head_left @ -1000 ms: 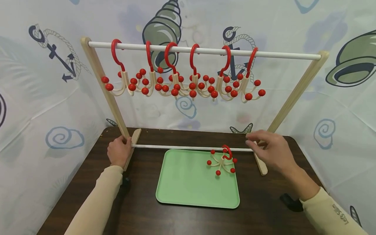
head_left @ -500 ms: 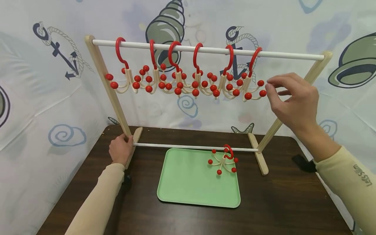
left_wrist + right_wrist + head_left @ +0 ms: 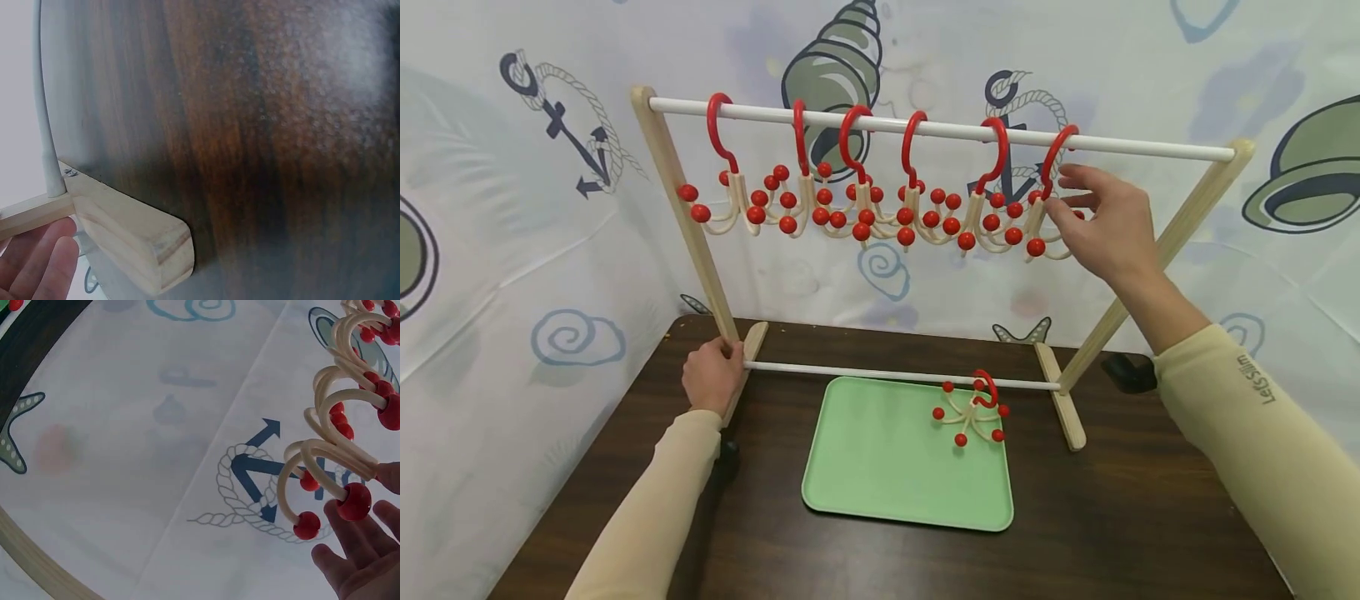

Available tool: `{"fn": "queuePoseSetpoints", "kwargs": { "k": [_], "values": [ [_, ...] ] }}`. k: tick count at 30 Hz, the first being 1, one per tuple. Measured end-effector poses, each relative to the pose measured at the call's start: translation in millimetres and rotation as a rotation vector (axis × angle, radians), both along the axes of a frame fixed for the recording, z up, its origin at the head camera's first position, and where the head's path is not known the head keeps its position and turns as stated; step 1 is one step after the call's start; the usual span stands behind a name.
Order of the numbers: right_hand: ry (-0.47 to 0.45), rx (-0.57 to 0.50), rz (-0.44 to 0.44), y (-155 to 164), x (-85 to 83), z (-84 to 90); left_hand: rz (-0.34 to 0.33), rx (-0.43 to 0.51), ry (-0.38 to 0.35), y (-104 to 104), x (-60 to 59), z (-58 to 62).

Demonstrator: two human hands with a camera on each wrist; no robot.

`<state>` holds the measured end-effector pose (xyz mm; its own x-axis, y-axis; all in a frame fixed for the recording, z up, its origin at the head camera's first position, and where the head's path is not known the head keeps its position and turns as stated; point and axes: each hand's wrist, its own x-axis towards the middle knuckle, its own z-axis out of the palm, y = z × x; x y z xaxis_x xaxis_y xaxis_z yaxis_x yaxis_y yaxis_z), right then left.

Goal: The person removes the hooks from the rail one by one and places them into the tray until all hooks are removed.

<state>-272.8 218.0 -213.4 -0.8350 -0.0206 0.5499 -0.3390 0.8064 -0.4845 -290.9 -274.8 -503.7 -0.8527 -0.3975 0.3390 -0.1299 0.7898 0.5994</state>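
Note:
My left hand (image 3: 711,375) grips the lower left post (image 3: 688,225) of a wooden rack, beside its foot (image 3: 131,234). The left wrist view shows its fingertips (image 3: 59,262) under the post. Several hangers, each with a red hook and curved beige arms ending in red balls, hang from the white top rod (image 3: 951,128). My right hand (image 3: 1112,221) is at the rightmost hanger (image 3: 1036,218), thumb right at its stem and other fingers spread apart behind. Another such hanger (image 3: 973,414) lies on the green tray (image 3: 887,475).
A white lower rod (image 3: 865,372) joins the rack's feet just behind the tray. The right post (image 3: 1183,204) leans behind my right forearm. Dark wood table (image 3: 1112,517) lies beneath everything. A patterned cloth (image 3: 925,287) hangs behind the rack.
My right hand has risen from near the right foot of the rack and moved left to the rightmost hanger. My left hand stays on the left post.

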Motion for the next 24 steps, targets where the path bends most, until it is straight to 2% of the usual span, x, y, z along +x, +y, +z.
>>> {"fn": "queuePoseSetpoints", "kwargs": {
  "k": [14, 24],
  "values": [
    [-0.021, 0.005, -0.008, -9.6, -6.1, -4.8, 0.021, 0.007, -0.017, -0.5, 1.4, 1.4],
    [0.08, 0.011, -0.024, -3.3, -10.8, -4.8, 0.003, 0.003, -0.016, -2.2, 1.8, 2.0]
  ]
}}
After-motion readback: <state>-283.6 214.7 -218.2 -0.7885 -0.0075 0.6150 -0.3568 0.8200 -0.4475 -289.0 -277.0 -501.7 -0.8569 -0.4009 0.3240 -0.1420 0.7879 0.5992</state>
